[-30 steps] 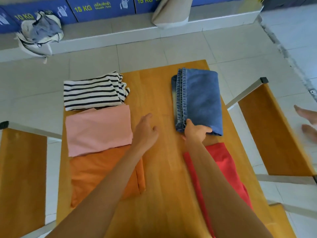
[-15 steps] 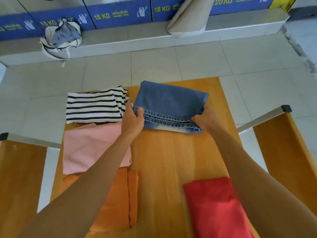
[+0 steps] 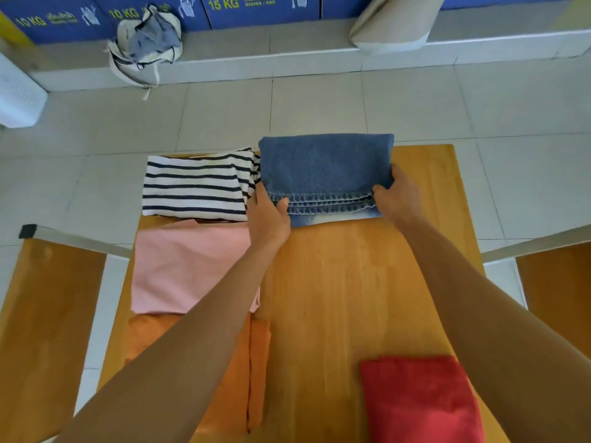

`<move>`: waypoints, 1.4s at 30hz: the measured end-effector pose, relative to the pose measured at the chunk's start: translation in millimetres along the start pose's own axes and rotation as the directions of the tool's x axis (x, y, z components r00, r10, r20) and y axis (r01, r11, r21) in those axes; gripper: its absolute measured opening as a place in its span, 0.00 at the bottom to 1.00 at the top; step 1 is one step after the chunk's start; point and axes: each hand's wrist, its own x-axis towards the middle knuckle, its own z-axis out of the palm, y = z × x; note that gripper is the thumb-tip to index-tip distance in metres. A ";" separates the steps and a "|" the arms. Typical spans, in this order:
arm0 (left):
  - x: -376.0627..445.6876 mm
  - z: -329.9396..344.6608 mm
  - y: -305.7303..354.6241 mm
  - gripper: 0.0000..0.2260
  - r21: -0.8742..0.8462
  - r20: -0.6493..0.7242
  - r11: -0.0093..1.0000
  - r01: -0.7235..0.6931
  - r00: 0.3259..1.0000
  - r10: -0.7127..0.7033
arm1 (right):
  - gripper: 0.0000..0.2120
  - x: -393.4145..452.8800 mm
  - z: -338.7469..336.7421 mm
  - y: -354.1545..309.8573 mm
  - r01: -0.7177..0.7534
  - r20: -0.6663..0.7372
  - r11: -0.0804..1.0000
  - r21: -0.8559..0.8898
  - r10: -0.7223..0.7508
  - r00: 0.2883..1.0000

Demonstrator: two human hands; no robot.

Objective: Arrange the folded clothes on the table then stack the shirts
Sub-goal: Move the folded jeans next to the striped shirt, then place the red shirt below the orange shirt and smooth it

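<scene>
Folded blue jeans (image 3: 323, 167) lie at the far edge of the wooden table (image 3: 345, 282), their far side overhanging it. My left hand (image 3: 268, 215) grips their near-left corner and my right hand (image 3: 396, 195) grips their near-right corner. Touching the jeans on the left is a black-and-white striped shirt (image 3: 195, 187). A pink shirt (image 3: 188, 266) lies below it, then an orange shirt (image 3: 230, 378), partly hidden by my left arm. A red shirt (image 3: 419, 401) lies at the near right.
Wooden chairs stand at the left (image 3: 41, 330) and the right (image 3: 556, 282) of the table. On the tiled floor beyond are a cloth bag (image 3: 144, 49), a beige bag (image 3: 393, 24) and a white appliance (image 3: 19, 97), below blue machine panels.
The jeans were turned crosswise and moved from the table's right side to its far edge beside the striped shirt. My left hand joined the right in gripping them.
</scene>
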 end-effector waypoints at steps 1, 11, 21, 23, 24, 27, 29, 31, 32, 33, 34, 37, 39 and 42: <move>-4.0 0.4 0.9 0.26 0.018 -0.006 1.000 -0.004 1.000 0.004 | 0.24 -3.2 2.1 4.5 0.021 -0.032 1.000 0.005 -0.021 0.999; -109.3 -30.5 17.1 0.28 0.038 0.052 0.986 -0.162 0.986 0.160 | 0.22 -108.4 -22.4 49.1 -0.140 -0.010 0.968 0.208 0.145 0.989; -286.3 14.6 -8.1 0.27 -0.013 0.673 0.972 -0.235 0.717 0.182 | 0.16 -256.9 -79.3 130.7 -0.183 -0.197 0.980 -0.072 0.166 0.966; -298.8 18.8 -11.7 0.26 0.001 0.645 0.965 -0.261 0.738 0.198 | 0.22 -272.6 -83.7 148.9 -0.222 -0.093 0.959 -0.177 0.209 0.974; -300.7 19.6 -13.3 0.27 0.018 0.619 0.965 -0.261 0.761 0.194 | 0.24 -279.6 -83.4 153.4 -0.240 -0.032 0.951 -0.197 0.239 0.971; -298.6 14.8 -18.1 0.32 0.083 0.603 0.976 -0.202 0.790 0.112 | 0.27 -294.8 -73.2 155.4 -0.214 0.062 0.957 -0.196 0.230 0.971; -295.9 6.1 -23.8 0.36 0.118 0.644 0.982 -0.145 0.764 0.036 | 0.27 -298.4 -63.8 148.2 -0.153 0.092 0.968 -0.199 0.174 0.980; -293.7 -6.3 -34.3 0.37 0.166 0.674 0.979 -0.121 0.738 -0.023 | 0.26 -297.8 -51.4 139.6 -0.088 0.149 0.973 -0.214 0.122 0.981; -293.0 -13.8 -40.8 0.38 0.185 0.683 0.976 -0.115 0.729 -0.044 | 0.25 -297.7 -44.4 134.4 -0.054 0.185 0.973 -0.226 0.098 0.978; -292.9 -22.4 -47.0 0.37 0.198 0.692 0.975 -0.102 0.719 -0.065 | 0.25 -298.0 -35.7 129.6 -0.022 0.220 0.972 -0.235 0.075 0.973; -293.9 -31.2 -54.1 0.36 0.193 0.700 0.978 -0.081 0.709 -0.080 | 0.26 -299.6 -26.9 123.1 0.003 0.252 0.970 -0.244 0.061 0.966; -302.9 -59.1 -76.3 0.26 0.133 0.724 0.989 0.058 0.676 -0.137 | 0.27 -309.3 2.7 104.5 0.088 0.334 0.960 -0.266 0.006 0.942; -313.9 -77.4 -92.2 0.15 0.068 0.718 0.985 0.155 0.678 -0.157 | 0.27 -319.7 22.6 92.1 0.147 0.382 0.950 -0.274 -0.033 0.924; -331.5 -99.2 -119.8 0.10 -0.020 0.661 0.959 0.283 0.723 -0.200 | 0.26 -341.2 50.4 73.8 0.238 0.427 0.931 -0.276 -0.103 0.898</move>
